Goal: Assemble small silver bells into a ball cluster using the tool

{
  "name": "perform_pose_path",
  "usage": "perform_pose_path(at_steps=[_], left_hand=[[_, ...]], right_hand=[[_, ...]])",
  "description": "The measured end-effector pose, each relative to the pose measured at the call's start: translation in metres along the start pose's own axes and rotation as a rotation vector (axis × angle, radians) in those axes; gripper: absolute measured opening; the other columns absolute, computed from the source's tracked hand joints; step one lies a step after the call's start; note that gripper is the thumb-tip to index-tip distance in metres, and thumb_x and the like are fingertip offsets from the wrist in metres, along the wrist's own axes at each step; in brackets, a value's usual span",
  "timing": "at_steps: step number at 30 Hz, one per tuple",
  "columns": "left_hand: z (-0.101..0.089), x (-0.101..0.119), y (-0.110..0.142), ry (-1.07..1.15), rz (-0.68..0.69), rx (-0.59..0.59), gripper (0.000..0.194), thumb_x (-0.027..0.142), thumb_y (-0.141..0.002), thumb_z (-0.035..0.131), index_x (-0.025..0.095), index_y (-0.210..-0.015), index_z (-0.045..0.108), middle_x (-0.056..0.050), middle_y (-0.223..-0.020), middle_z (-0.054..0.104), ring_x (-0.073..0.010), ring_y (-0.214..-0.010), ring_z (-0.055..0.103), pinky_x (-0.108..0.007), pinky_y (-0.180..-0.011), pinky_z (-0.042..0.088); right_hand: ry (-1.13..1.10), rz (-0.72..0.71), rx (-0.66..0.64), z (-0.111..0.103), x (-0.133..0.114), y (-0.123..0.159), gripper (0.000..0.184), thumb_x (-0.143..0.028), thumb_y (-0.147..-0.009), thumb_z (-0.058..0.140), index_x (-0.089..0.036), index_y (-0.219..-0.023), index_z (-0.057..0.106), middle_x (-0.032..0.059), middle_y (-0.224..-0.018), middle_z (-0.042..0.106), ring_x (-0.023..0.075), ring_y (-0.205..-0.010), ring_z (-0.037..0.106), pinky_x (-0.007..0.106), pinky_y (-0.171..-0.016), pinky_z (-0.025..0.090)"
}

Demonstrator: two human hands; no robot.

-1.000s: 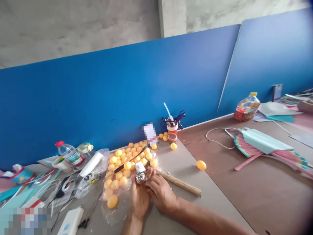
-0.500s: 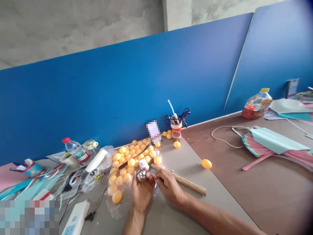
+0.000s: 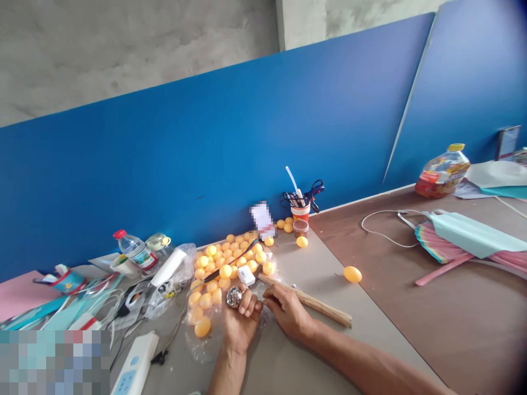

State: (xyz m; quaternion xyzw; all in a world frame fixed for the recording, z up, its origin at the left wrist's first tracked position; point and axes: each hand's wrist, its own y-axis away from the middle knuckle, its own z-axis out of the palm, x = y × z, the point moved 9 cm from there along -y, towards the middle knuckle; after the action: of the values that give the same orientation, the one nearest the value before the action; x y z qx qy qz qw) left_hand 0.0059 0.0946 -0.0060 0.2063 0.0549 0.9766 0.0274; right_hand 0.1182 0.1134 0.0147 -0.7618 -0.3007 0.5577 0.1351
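Note:
My left hand (image 3: 242, 323) is palm up, its fingers curled around a small silver mirrored ball (image 3: 234, 297) that glints at the thumb side. Close beside its fingertips is my right hand (image 3: 288, 311), with thumb and fingers pinched together; whatever is between them is too small to make out. Behind both hands, many orange balls (image 3: 225, 271) lie on and in clear plastic film (image 3: 201, 348). A small white box (image 3: 246, 275) sits among them, just beyond my left fingers. A wooden stick (image 3: 325, 308) lies past my right hand.
A dark strap (image 3: 230, 264) crosses the orange balls. One loose orange ball (image 3: 353, 274) lies to the right. A cup of tools (image 3: 300, 210) stands against the blue partition (image 3: 197, 153). To the left are a power strip (image 3: 135, 365), cables and a bottle (image 3: 138, 252); a teal-and-pink item (image 3: 473, 236) lies right.
My left fingers have curled in further over the palm beside the mirrored ball. The right hand stays pinched close by. The whole view has shifted slightly.

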Motion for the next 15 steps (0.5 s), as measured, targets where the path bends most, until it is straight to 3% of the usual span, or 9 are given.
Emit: perform_pose_path(at_steps=[8,11,15], left_hand=[[-0.004,0.003,-0.005,0.036,0.019,-0.036,0.035,0.048,-0.088,0.055,0.015,-0.08,0.061,0.006,-0.053,0.037,-0.0086,-0.049,0.037,-0.025,-0.06,0.043],[-0.009,0.006,-0.008,0.015,0.031,-0.005,0.032,0.045,-0.088,0.056,0.015,-0.08,0.064,0.0,-0.065,0.053,-0.0102,-0.058,0.048,-0.028,-0.069,0.049],[-0.019,0.013,-0.011,-0.024,0.061,0.05,0.015,0.025,-0.088,0.056,0.017,-0.091,0.069,-0.008,-0.091,0.066,-0.0116,-0.069,0.058,-0.03,-0.076,0.051]], right_hand=[[-0.034,0.013,-0.07,0.005,-0.004,-0.001,0.015,-0.02,-0.089,0.05,-0.019,-0.078,0.059,0.0021,-0.072,0.063,0.015,-0.065,0.06,0.026,-0.063,0.048],[-0.036,0.005,-0.064,0.003,-0.006,-0.002,0.016,-0.019,-0.089,0.05,-0.02,-0.076,0.06,0.0026,-0.072,0.063,0.0155,-0.065,0.06,0.026,-0.063,0.048],[0.0,-0.007,-0.032,-0.001,-0.007,-0.003,0.015,-0.015,-0.086,0.051,-0.02,-0.074,0.058,0.0033,-0.072,0.061,0.0164,-0.066,0.06,0.026,-0.062,0.047]])
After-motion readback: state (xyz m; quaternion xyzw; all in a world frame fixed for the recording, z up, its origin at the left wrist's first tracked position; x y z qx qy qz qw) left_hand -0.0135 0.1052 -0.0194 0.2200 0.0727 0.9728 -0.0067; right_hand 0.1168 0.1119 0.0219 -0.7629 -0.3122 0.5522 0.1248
